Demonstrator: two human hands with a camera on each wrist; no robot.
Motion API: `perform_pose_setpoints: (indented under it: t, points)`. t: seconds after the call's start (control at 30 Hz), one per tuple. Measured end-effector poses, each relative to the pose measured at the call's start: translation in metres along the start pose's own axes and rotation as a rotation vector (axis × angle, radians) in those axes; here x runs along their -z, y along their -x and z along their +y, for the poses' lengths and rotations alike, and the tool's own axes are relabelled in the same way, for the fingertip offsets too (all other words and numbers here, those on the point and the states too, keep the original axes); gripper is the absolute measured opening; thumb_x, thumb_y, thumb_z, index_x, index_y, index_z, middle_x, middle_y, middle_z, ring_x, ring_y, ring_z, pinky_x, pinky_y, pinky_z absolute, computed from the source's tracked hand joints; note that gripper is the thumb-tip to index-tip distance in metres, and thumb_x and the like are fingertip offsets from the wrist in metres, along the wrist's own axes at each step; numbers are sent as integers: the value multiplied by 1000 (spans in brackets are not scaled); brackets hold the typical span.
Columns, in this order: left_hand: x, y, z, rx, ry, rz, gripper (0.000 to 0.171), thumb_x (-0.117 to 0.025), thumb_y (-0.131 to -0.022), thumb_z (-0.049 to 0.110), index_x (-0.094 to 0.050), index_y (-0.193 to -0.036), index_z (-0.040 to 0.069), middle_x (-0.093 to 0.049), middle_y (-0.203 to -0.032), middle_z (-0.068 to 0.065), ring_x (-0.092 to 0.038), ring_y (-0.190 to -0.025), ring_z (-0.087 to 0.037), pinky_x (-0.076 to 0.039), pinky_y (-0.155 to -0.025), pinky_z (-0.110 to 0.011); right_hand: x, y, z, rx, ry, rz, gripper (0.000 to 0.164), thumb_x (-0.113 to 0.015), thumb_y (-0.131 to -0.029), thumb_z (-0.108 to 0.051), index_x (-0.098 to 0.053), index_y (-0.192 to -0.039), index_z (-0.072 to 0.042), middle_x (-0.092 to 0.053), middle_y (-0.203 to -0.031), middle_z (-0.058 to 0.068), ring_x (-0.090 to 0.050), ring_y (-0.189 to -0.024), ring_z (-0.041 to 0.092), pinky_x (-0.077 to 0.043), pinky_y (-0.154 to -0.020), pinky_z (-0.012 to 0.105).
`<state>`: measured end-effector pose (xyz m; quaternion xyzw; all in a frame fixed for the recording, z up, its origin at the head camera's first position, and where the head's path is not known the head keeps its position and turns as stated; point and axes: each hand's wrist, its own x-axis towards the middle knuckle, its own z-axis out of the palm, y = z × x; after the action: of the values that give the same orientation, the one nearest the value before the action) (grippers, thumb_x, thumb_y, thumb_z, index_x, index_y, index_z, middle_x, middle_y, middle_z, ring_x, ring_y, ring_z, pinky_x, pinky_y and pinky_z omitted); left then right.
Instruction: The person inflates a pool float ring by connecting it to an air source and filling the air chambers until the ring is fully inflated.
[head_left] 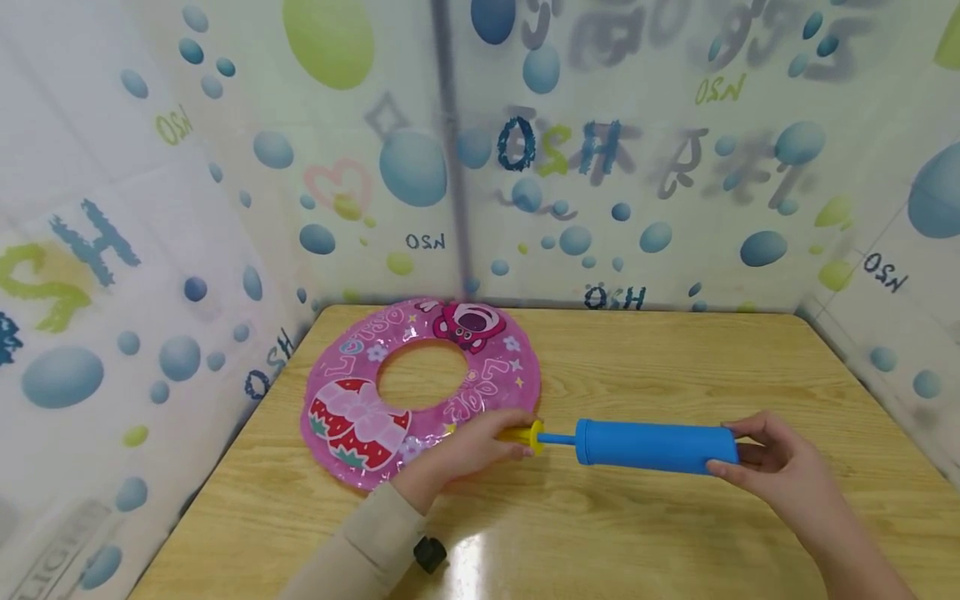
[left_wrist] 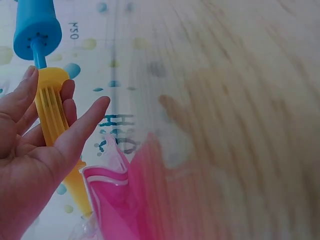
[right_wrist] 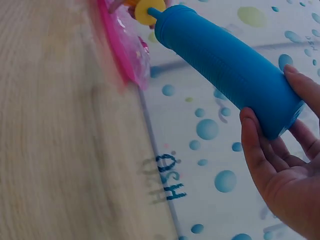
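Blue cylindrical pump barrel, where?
Head view: the barrel is right of centre, right of the glossy pink inflatable ring, its right end gripped by the right hand.

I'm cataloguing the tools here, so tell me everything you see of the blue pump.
The pump has a blue barrel, thin blue rod and grooved, flanged yellow handle, all plastic-looking. Small holes dot the barrel's rod end; some rod shows. It is held roughly level over the wooden table, its handle overlapping the pink ring in the head view. The left hand grips the handle; the right hand holds the barrel's far end.
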<state>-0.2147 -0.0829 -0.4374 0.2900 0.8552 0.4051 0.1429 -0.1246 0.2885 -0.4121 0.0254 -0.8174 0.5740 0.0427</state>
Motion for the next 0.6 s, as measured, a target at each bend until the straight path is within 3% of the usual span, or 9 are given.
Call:
perform_pose_setpoints:
  t: [0.17, 0.4, 0.5, 0.6]
  points:
    - [-4, -3, 1, -21, 6, -5, 42, -66, -95, 20, -57, -134, 8, -60, -129, -2, -52, -121, -19, -38, -106, -37, -16, -2, 0, 8, -10, -16, 36, -76, -85, -6, -55, -114, 0, -60, -107, -18, -67, -91, 11, -57, -70, 29]
    - [-11, -8, 8, -55, -6, 18, 43, -66, -94, 18, -57, -134, 6, -59, -131, -5, -50, -124, -23, -37, -107, -38, -30, -6, -2, -19, -12, -14, 40, -77, -84, -8, -55, -116, 2, -60, -110, -7, -66, -89, 6, -57, -71, 30]
    - [-14, -10, 10, -49, -15, 36, 43, -67, -94, 18, -57, -134, 7, -58, -131, -5, -50, -124, -23, -38, -106, -39, -33, -7, -2, -22, -5, -1, 44, -78, -84, -9, -55, -120, 1, -60, -111, -7, -65, -90, 6, -57, -73, 30]
    - [-15, -11, 12, -30, -10, 48, 46, -69, -92, 18, -56, -135, 8, -59, -130, -4, -53, -120, -21, -42, -103, -35, -34, -6, -1, -5, 10, 27, 47, -78, -84, -12, -56, -123, 1, -59, -113, -14, -64, -91, 3, -56, -74, 29]
